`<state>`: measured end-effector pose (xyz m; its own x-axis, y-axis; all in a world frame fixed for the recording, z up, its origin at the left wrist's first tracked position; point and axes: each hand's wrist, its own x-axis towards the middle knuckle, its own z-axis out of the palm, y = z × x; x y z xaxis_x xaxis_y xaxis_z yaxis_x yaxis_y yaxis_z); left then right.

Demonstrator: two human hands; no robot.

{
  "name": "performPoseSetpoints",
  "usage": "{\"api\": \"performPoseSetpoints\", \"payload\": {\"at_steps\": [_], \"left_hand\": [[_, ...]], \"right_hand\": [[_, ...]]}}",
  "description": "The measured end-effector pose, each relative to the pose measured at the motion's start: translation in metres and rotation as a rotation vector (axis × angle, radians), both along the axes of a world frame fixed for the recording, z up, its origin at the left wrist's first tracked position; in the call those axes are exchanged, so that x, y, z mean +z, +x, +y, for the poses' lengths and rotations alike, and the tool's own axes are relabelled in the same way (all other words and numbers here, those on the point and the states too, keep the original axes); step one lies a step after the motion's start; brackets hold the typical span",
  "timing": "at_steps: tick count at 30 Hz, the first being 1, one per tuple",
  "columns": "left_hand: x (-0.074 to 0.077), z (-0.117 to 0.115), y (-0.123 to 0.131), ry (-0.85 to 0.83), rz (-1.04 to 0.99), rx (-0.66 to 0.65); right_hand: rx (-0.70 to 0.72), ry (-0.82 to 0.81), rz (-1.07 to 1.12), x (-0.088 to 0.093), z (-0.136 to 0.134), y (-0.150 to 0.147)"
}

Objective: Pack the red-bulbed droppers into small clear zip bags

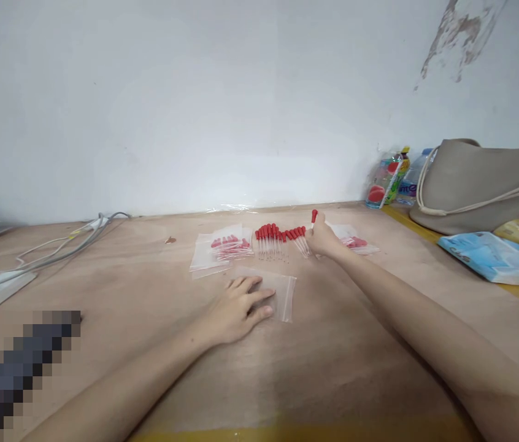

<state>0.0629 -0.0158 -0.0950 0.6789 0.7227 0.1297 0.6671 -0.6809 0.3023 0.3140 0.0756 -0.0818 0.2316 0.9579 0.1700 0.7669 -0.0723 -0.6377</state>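
My left hand (241,310) lies with its fingers spread on a clear zip-lock bag (287,301), whose zip edge points right. My right hand (322,238) is closed round a glass dropper (315,216), its red rubber bulb sticking up above the fingers. Just left of that hand, several loose droppers (269,233) lie in a row, red bulbs to the back and thin clear tubes toward me. Left of the row is a stack of zip-lock bags (229,245) with red-bulbed droppers inside. More filled bags (356,241) lie behind my right hand, which partly hides them.
At the right stand a grey-beige bag (484,184) with cord straps, plastic bottles (383,181) and a blue soft packet (494,256). Cables (66,248) run to a white power strip (4,290) at the left. A white wall (172,110) closes the table's back.
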Motion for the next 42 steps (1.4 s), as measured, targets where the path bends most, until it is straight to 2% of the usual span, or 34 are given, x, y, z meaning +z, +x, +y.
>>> {"api": "performPoseSetpoints", "payload": {"at_steps": [2, 3, 6, 8, 10, 17, 24, 27, 32, 35, 38, 42], "left_hand": [[-0.002, -0.005, 0.008, 0.03, -0.07, 0.091], [-0.001, -0.005, 0.009, 0.041, -0.096, 0.084], [0.004, 0.002, 0.003, 0.07, -0.088, -0.101], [0.003, 0.009, -0.002, 0.047, -0.043, -0.215], [-0.001, 0.012, -0.005, 0.001, -0.025, -0.242], [-0.007, 0.008, 0.0, -0.018, -0.02, -0.186], [-0.016, 0.0, 0.012, -0.004, -0.088, -0.023], [-0.019, -0.002, 0.015, -0.005, -0.103, 0.003], [-0.018, -0.003, 0.014, -0.03, -0.128, -0.006], [-0.018, -0.003, 0.015, -0.047, -0.128, -0.006], [-0.018, -0.004, 0.015, -0.06, -0.136, -0.003], [-0.01, 0.0, 0.01, -0.151, -0.172, -0.032]], "right_hand": [[0.113, 0.044, 0.294, -0.006, -0.022, 0.001], [0.165, 0.037, 0.462, -0.012, -0.035, 0.001], [0.222, 0.058, 0.8, -0.031, -0.072, -0.005], [0.201, 0.077, 0.917, -0.041, -0.088, -0.01], [0.174, 0.108, 0.975, -0.046, -0.094, -0.012], [0.123, 0.132, 1.027, -0.042, -0.092, -0.013], [0.184, 0.051, 1.14, -0.042, -0.1, -0.015], [0.302, -0.012, 1.036, -0.042, -0.102, -0.01], [0.649, -0.096, 0.918, -0.041, -0.096, 0.004], [0.791, -0.184, 0.875, -0.038, -0.093, 0.004], [0.849, -0.192, 0.847, -0.036, -0.094, -0.001], [0.795, -0.168, 0.816, -0.037, -0.09, -0.001]]}}
